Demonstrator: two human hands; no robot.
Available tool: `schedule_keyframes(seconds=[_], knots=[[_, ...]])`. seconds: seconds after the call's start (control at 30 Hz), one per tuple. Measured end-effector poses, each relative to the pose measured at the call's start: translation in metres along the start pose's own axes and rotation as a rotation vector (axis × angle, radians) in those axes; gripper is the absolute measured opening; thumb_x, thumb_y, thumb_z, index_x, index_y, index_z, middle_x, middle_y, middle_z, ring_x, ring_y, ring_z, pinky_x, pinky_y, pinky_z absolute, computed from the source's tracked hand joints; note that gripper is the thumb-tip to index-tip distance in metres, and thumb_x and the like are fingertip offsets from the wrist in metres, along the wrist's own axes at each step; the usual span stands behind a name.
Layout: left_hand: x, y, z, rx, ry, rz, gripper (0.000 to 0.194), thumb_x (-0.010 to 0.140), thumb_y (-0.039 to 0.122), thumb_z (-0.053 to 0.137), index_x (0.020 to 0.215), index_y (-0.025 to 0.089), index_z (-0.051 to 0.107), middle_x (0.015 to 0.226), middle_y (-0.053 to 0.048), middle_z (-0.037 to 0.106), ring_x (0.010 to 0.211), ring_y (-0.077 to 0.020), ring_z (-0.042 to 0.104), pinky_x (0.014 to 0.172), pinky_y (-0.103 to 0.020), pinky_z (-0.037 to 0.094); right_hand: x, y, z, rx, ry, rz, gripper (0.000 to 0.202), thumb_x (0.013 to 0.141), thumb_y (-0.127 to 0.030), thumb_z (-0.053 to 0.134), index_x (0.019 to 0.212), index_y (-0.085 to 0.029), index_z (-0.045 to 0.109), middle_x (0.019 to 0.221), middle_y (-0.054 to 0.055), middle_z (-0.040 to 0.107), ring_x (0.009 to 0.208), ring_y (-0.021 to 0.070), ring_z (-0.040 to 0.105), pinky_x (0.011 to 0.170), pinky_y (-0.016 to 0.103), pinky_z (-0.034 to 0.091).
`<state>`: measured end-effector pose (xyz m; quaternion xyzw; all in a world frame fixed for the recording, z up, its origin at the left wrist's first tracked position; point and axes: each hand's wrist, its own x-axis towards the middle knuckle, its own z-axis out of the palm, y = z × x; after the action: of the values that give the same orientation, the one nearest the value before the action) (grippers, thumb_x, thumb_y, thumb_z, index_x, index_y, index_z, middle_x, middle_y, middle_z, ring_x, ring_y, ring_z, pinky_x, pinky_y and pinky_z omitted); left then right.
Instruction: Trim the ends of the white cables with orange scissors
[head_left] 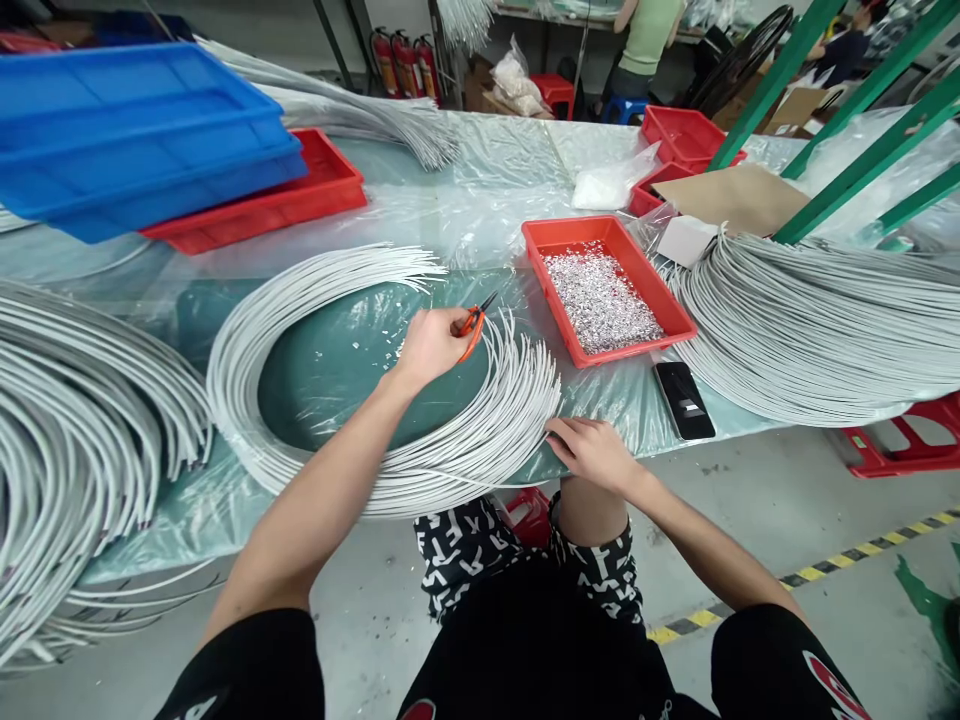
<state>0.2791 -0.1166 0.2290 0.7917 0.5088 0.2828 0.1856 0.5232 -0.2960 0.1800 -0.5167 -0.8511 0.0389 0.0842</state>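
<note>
My left hand (433,345) is closed around small orange-handled snips (472,328), their dark tips pointing away to the upper right over the coil. Below it, a large bundle of light grey cables (238,375) lies curved in an open loop, with loose ends fanned out on the right. My right hand (594,455) is at the table's front edge, fingertips pinched at the end of one outer cable of this bundle; the fingers partly hide that end. Tiny pale scraps (390,340) are scattered inside the loop.
Right of the coil, a red tray (574,350) holds many small shiny metal pieces. A black phone (682,400) lies near the edge. More cable bundles (817,330) lie on both sides. Blue trays (150,130) are stacked back left; green bars (787,85) slant at the right.
</note>
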Motion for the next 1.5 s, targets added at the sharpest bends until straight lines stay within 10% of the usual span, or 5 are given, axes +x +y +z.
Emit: schedule_keyframes(seconds=[0.3,0.8,1.0,1.27,1.5], knots=[[0.0,-0.002,0.003,-0.01,-0.012,-0.001,0.024,0.079,0.034,0.057,0.063,0.016,0.059,0.055,0.002,0.044,0.055,-0.0101,0.03,0.058,-0.026,0.027,-0.011,-0.008,-0.004,-0.073,-0.177,0.14,0.022,0.105,-0.029,0.042,0.109,-0.017,0.06,0.074,0.004,0.073,0.06,0.0175,0.066,0.054,0.032,0.015],[0.0,-0.002,0.002,0.011,-0.016,0.01,0.027,0.079,0.036,0.057,0.061,0.018,0.05,0.056,0.003,0.039,0.057,-0.0106,0.027,0.058,-0.027,0.027,-0.007,-0.003,-0.003,0.077,-0.001,0.076,0.013,0.097,-0.017,0.05,0.104,-0.018,0.061,0.078,0.001,0.071,0.063,0.0152,0.064,0.054,0.029,0.025],[-0.001,-0.001,0.001,0.017,-0.014,0.022,0.029,0.08,0.036,0.056,0.059,0.018,0.046,0.055,0.003,0.035,0.057,-0.0107,0.025,0.057,-0.027,0.025,-0.002,-0.011,-0.011,0.513,0.221,0.146,0.014,0.096,-0.023,0.051,0.102,-0.019,0.063,0.085,0.004,0.07,0.075,0.0162,0.066,0.067,0.027,0.043],[-0.002,0.001,-0.003,-0.012,-0.022,0.024,0.03,0.081,0.038,0.057,0.061,0.016,0.055,0.055,0.002,0.043,0.056,-0.0097,0.03,0.057,-0.026,0.027,0.059,-0.027,0.011,1.657,0.258,0.297,0.041,0.085,-0.052,0.071,0.094,-0.025,0.042,0.078,0.001,0.072,0.069,0.0174,0.069,0.06,0.028,0.054],[-0.002,-0.002,-0.006,-0.038,-0.002,0.006,0.028,0.081,0.038,0.059,0.068,0.014,0.064,0.055,0.0,0.052,0.057,-0.0104,0.039,0.057,-0.025,0.029,0.066,-0.035,0.02,1.798,0.188,0.246,0.037,0.089,-0.053,0.067,0.098,-0.017,0.061,0.069,-0.001,0.066,0.054,0.0136,0.064,0.052,0.026,0.052]])
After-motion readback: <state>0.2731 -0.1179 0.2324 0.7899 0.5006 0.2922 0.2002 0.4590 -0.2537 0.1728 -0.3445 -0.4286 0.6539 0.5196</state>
